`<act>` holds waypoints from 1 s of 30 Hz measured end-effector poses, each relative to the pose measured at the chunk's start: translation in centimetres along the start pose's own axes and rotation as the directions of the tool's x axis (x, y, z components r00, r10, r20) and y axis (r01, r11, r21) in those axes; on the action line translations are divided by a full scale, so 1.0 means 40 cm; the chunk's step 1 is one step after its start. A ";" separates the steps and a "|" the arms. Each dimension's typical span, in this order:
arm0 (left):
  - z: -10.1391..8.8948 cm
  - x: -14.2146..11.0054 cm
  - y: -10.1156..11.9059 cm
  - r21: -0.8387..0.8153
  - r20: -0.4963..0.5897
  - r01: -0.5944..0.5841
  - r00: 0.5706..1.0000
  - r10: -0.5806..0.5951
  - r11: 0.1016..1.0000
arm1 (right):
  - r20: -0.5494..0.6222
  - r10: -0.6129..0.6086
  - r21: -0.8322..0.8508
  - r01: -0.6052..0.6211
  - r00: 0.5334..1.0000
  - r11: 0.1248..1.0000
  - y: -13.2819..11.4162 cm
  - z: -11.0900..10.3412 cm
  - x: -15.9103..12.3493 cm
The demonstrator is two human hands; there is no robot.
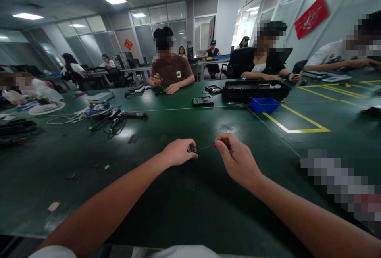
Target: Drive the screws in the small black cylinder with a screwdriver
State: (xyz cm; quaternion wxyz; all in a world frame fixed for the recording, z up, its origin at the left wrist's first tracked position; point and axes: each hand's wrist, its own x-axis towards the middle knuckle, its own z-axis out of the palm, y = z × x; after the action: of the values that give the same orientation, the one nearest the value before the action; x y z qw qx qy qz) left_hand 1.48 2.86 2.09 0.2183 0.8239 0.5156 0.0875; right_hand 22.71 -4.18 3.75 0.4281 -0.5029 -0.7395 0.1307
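Between the thumb and fingers of my left hand (179, 151) is a small round metal part (194, 150), held just above the green table. Its exact kind is too small to make out. My right hand (235, 154) is closed round the dark red handle of a thin screwdriver (207, 147). The shaft points left, and its tip is a short way from the metal part. Both hands are near the middle of the table, facing each other.
Across the green table (166, 210) lie a hard drive (203, 101), a blue tray (264, 104) and a long black casing (256, 90). Tangled cables (104, 117) are at left. A person in a brown shirt (172, 69) works opposite; others sit at right. Yellow tape (309, 131) marks the tabletop.
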 end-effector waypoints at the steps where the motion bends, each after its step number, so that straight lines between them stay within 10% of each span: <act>1: 0.003 0.005 -0.002 0.034 0.003 -0.007 1.000 0.007 0.999 | 0.003 0.000 0.001 0.000 1.000 1.000 0.000 0.000 0.000; 13: -0.015 -0.008 -0.039 0.099 0.039 -0.037 0.999 0.033 0.994 | 0.014 -0.027 0.012 0.026 1.000 1.000 0.006 0.003 -0.002; 21: -0.139 -0.076 -0.199 -0.498 -0.023 0.186 0.974 -0.227 0.847 | 0.035 -0.006 0.013 0.005 0.999 1.000 0.006 0.003 -0.003; 25: -0.226 -0.159 -0.294 -0.843 -0.155 0.167 0.835 -0.529 0.511 | 0.030 -0.004 0.008 0.004 1.000 1.000 0.008 0.005 0.000; 30: -0.355 -0.313 -0.419 -0.872 -0.334 0.085 0.616 -0.713 0.483 | 0.038 0.000 -0.002 0.001 0.999 1.000 0.007 0.008 0.000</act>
State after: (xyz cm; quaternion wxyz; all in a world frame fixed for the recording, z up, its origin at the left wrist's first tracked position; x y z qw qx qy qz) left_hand -23.04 1.82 8.18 0.3724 0.3873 0.6532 0.5335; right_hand 22.64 -3.96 3.36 0.4134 -0.5006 -0.7477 0.1393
